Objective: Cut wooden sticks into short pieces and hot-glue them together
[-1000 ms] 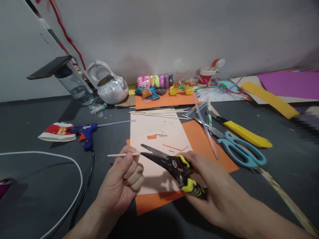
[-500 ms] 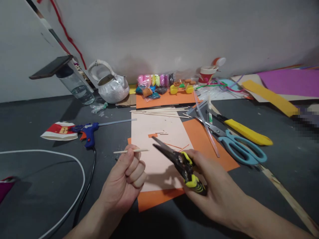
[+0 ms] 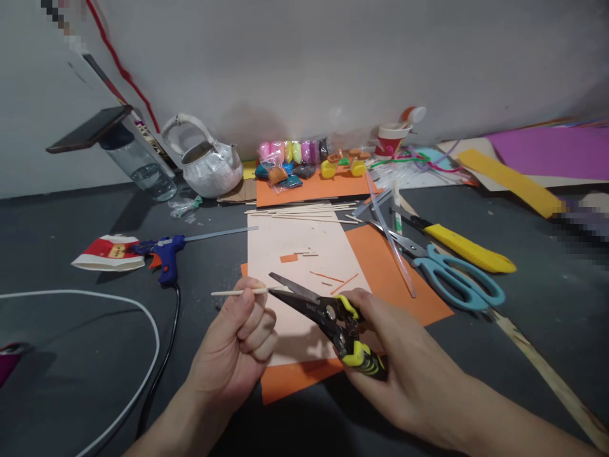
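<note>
Head view. Wooden stick (image 3: 228,293), one: lay near, left of the shears (image 3: 304,306), left hand (image 3: 238,333) fingers clamped on its middle, seemingly to free its right end for the blades. Shears, one pair: right hand (image 3: 399,355) fingers wrapped the handles, blades apart. Similar sticks (image 3: 299,214): lay far, across the pale sheet (image 3: 269,238).

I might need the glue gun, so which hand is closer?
Left. Your left hand is to the right of the glue gun, nearer you; your right hand is farther right.
</note>
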Action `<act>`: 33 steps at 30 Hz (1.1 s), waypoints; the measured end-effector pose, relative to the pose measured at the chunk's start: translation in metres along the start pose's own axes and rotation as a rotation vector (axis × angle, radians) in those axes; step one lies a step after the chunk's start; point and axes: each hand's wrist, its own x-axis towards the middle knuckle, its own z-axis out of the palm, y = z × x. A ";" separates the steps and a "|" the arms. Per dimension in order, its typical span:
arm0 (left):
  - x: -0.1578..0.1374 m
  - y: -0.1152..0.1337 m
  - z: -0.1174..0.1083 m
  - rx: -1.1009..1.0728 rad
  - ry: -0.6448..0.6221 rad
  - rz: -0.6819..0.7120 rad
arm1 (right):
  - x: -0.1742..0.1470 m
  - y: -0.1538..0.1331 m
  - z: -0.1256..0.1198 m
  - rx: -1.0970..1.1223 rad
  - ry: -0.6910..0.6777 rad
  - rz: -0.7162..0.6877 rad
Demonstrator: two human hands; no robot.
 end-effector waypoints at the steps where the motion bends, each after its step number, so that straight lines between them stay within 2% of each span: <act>1: 0.000 0.000 0.000 -0.001 0.000 -0.002 | 0.000 0.000 0.000 0.000 -0.002 -0.001; 8: 0.000 -0.001 -0.003 -0.028 -0.006 -0.014 | -0.001 0.000 0.000 0.017 -0.026 0.035; 20: -0.001 -0.002 0.004 -0.024 0.042 -0.052 | -0.003 0.008 0.002 -0.036 -0.001 -0.007; 26: -0.001 0.001 0.003 -0.054 0.071 -0.013 | 0.001 0.001 0.000 0.072 -0.052 0.090; 33: 0.002 -0.001 0.002 -0.075 0.059 -0.045 | 0.001 -0.002 -0.001 0.032 -0.056 0.067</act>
